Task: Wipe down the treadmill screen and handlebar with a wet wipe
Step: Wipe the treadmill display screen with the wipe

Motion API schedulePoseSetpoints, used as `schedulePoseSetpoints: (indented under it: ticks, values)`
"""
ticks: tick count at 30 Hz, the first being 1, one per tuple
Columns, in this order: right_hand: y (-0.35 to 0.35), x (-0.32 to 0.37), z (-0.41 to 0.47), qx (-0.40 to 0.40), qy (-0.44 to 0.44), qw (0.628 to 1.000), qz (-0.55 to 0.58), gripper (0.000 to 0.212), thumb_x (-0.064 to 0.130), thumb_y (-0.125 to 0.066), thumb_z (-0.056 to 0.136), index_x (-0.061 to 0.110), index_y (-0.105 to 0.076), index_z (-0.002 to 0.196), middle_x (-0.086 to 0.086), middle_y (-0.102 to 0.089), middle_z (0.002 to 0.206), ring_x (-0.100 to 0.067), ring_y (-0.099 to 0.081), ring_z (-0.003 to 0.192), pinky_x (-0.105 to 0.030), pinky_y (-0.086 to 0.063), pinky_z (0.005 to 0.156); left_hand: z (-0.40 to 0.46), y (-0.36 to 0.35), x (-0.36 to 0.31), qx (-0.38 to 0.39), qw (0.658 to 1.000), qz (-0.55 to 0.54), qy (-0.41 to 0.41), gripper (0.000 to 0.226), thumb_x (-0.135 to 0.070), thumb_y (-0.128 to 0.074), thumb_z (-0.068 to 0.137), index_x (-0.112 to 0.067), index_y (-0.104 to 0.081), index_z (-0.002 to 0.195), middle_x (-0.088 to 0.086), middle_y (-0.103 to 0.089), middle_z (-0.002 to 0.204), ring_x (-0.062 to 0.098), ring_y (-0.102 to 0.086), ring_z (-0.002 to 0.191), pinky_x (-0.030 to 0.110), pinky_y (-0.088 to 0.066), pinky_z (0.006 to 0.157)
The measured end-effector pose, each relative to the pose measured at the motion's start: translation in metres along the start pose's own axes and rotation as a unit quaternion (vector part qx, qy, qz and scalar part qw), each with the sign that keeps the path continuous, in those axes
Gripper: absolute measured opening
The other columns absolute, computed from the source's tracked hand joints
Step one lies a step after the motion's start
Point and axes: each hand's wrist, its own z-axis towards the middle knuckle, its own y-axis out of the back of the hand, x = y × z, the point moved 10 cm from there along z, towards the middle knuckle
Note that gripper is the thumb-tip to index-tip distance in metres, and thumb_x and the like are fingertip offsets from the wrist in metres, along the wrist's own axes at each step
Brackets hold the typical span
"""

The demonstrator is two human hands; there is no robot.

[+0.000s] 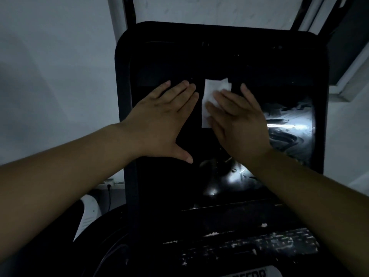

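The treadmill's tall black screen (287, 132) fills the middle of the head view, with wet streaks shining on its right side. My right hand (237, 122) lies flat on the glass and presses a white wet wipe (209, 96) against it; most of the wipe sticks out past my fingers to the upper left. My left hand (165, 120) rests flat on the screen just left of the wipe, fingers spread, holding nothing. No handlebar shows clearly in the dim light.
Below the screen lies the dark console (249, 246) with worn, flaking keys. A pale wall (56, 66) stands to the left, with a white object (87, 212) and a cable near the floor. A window frame (351, 66) is at the right.
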Motion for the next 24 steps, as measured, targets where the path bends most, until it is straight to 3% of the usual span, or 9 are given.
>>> schedulePoseSetpoints:
  ticks: [14,19,24]
  values:
    - [0.023,0.055,-0.127,0.113,-0.002,0.991,0.065,0.026,0.013,-0.067,0.096,0.006,-0.075,0.120,-0.015,-0.068,0.136,-0.034,-0.060,0.132,-0.059,-0.040,0.115,0.002,-0.003,0.001,-0.004,1.000,-0.013,0.012,0.144,-0.103,-0.034,0.062,-0.009,0.013,0.160,0.009,0.015,0.170,0.022,0.017,0.156,0.044,0.007,0.127]
    - [0.021,0.038,-0.093,0.080,0.002,0.996,0.047,0.025,0.013,-0.069,0.094,0.008,-0.077,0.117,-0.015,-0.069,0.133,-0.034,-0.064,0.127,-0.058,-0.034,0.120,0.004,-0.002,-0.001,-0.012,1.000,-0.017,0.008,0.145,-0.105,-0.029,0.060,-0.008,0.009,0.160,0.011,0.010,0.171,0.023,0.013,0.157,0.046,0.004,0.127]
    - [0.005,-0.004,-0.022,0.039,-0.010,0.999,0.016,0.028,0.022,-0.058,0.102,0.011,-0.075,0.122,-0.012,-0.071,0.131,-0.032,-0.065,0.125,-0.058,-0.032,0.121,0.003,0.000,-0.001,-0.013,1.000,-0.014,0.011,0.142,-0.105,-0.026,0.062,-0.008,0.005,0.161,0.011,0.007,0.171,0.024,0.011,0.157,0.046,0.003,0.127]
